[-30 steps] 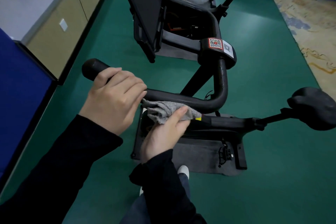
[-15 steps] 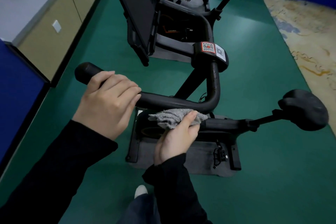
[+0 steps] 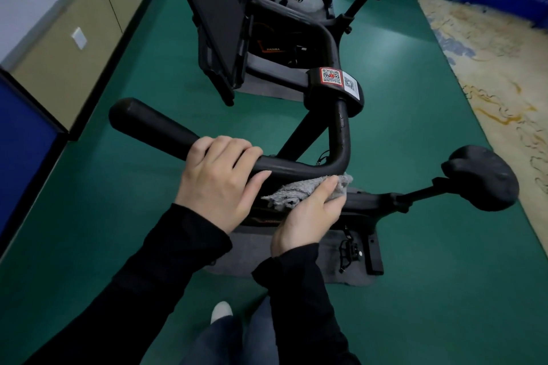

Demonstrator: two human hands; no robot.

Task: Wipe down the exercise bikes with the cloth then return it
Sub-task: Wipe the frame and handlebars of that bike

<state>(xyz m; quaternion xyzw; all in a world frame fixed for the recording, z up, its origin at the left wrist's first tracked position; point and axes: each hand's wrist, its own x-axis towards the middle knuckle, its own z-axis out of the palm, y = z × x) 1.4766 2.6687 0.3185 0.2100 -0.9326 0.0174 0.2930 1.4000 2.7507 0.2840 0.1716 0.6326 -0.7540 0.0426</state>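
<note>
Green smooth floor (image 3: 430, 290), open right and near; beige cabinets (image 3: 83, 47) far left. Left hand (image 3: 219, 184) wrapped round black curved handlebar (image 3: 296, 167). Right hand (image 3: 308, 216) presses grey crumpled cloth (image 3: 293, 191) under bar.

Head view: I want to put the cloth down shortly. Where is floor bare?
Bare green floor lies between the black handlebar and patterned carpet, and left toward the beige cabinets. Crowded: grey mat under the frame, where both hands work the grey cloth.
</note>
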